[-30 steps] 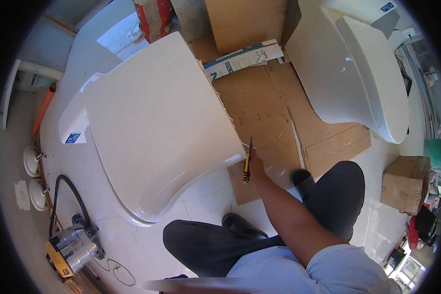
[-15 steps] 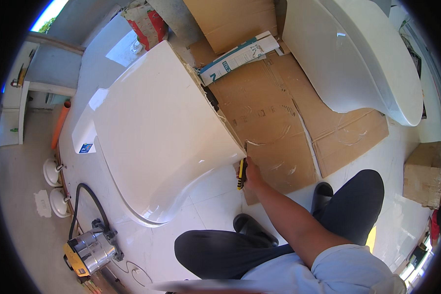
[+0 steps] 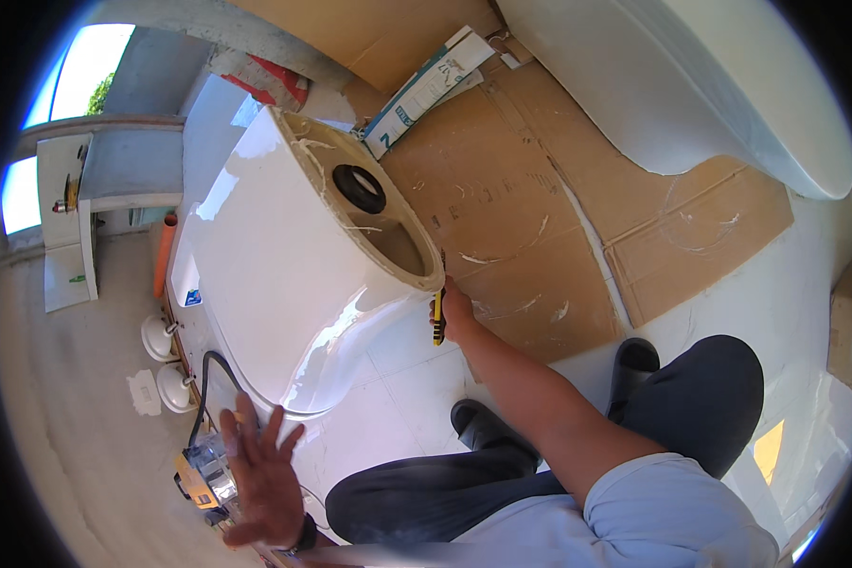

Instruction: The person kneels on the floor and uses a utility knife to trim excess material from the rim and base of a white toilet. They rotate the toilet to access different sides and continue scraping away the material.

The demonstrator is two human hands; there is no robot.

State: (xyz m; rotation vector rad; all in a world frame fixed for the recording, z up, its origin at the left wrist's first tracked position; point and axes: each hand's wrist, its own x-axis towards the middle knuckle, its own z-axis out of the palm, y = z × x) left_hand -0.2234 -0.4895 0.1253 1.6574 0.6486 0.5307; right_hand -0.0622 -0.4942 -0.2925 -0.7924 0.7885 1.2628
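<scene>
A white toilet lies tipped over in front of me, its hollow underside facing right. Inside that opening sits a black rubber ring, and ragged strips of old sealant hang along the base rim. My right hand is closed around a yellow-and-black utility knife, whose blade end is against the near corner of the rim. At the lower left my left hand is raised with its fingers spread, holding nothing, a dark band at its wrist.
Flattened cardboard covers the floor to the right. A second white fixture stands at upper right. A long white-and-teal carton lies behind. At left are a yellow-and-silver vacuum, an orange pipe and two white round-based pieces.
My left hand has come into view at the lower left. The toilet's underside and black ring now show, and the whole view has shifted. My right hand keeps the knife at the rim.
</scene>
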